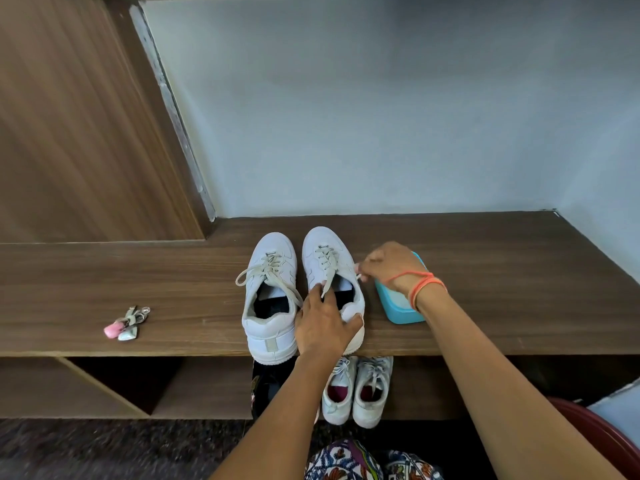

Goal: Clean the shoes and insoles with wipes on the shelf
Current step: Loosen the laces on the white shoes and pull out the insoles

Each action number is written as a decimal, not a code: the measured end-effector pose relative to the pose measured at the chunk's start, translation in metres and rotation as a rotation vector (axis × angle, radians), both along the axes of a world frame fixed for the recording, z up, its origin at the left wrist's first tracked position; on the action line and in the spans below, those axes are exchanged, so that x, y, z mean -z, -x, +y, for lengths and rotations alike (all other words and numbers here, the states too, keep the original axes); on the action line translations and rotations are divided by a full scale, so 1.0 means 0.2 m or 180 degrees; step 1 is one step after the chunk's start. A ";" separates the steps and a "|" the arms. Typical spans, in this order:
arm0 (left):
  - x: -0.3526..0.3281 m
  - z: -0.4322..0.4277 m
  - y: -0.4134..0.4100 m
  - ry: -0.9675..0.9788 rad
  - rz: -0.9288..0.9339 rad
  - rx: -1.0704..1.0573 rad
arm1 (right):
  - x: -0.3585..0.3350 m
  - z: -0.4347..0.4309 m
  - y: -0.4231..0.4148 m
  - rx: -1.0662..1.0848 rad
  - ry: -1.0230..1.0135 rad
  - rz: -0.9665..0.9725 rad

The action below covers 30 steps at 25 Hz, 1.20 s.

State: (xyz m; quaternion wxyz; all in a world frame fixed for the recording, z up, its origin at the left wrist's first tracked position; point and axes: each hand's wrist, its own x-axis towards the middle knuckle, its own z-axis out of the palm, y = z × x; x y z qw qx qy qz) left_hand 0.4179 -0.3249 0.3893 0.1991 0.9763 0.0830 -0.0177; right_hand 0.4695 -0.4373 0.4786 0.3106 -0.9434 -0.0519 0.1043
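Shoes (273, 258) side by side on shelf (502, 271), toes toward wall. Your left hand (323, 323) grips right-hand shoe (325, 252) at heel; your right hand (388, 265) pinches lace end (358, 274), over blue wipes box (398, 308).

One wide-angle camera, worn on the head, looks forward and steeply down over the front edge of the shelf (485, 265) toward the pale wall (381, 116) behind it. It sits near: the left hand (323, 329) and right hand (391, 266) reach mid-shelf from the frame's bottom.
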 end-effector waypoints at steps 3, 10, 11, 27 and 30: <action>-0.02 0.00 0.00 0.0043 0.0089 -0.0009 | -0.02 0.01 0.04 0.0161 -0.0545 -0.0373; -0.02 0.00 0.01 0.0320 0.0083 -0.0084 | 0.10 0.14 0.06 0.0696 0.0934 -0.1033; -0.01 0.00 0.01 0.0393 0.0075 -0.0089 | 0.11 0.19 0.06 0.0633 0.0693 -0.0902; 0.01 0.02 -0.02 0.0376 0.0301 -0.0085 | -0.01 0.23 -0.09 0.0383 -0.1300 -0.1135; -0.01 0.01 -0.01 0.0398 0.0361 -0.0079 | -0.23 0.19 -0.12 0.0371 -0.1965 -0.1415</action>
